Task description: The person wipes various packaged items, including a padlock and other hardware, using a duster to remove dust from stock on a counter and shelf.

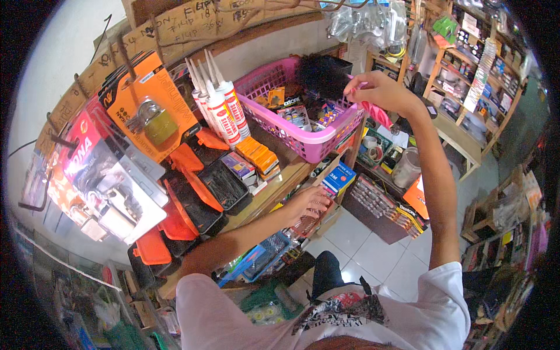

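Observation:
My left hand [311,205] reaches into a shelf compartment below the counter's edge, its fingers curled over packed goods. What they grip, if anything, is hidden. Right beside its fingertips stands a blue box [340,177], and a reddish-brown ribbed item [305,226] lies under the hand. Raised past the right end of a pink plastic basket [315,144] is my right hand [382,93], its fingers bent inward. A soft pink strip [380,114], perhaps cloth or plastic, hangs from its palm. Small packets [294,114] and a black bristly bundle [322,76] fill the basket.
White sealant tubes [221,114], orange small boxes [258,155] and black trays with orange lids [221,185] crowd the wooden counter. Carded padlocks [158,125] hang from hooks at left. Lower right, a rack of packaged goods [385,204] stands above the tiled floor [373,251].

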The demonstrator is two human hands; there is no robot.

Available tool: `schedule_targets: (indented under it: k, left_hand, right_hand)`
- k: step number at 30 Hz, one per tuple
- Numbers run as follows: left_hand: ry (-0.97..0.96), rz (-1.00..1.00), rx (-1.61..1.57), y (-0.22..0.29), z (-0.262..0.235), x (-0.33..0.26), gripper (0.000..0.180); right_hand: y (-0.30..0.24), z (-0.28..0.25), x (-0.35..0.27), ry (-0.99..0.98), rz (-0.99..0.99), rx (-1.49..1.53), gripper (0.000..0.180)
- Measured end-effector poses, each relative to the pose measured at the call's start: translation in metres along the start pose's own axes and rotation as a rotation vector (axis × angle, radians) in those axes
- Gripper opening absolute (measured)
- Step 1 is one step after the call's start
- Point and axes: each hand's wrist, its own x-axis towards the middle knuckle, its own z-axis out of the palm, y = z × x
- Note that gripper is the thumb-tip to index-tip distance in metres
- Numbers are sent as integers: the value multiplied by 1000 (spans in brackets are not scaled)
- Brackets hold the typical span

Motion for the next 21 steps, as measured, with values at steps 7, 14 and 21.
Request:
schedule_targets:
  k: [7,14,21]
  left_hand:
    - [4,-26,-15,1,1,5,52]
    - [43,-59,-75,-2,-6,7,51]
    - [4,-80,-166,-5,-16,6,40]
  right_hand:
    - [18,-21,-1,89,-101,197,20]
    - [3,-3,8,-87,-179,368,19]
    - [11,-4,36,-100,-304,456,20]
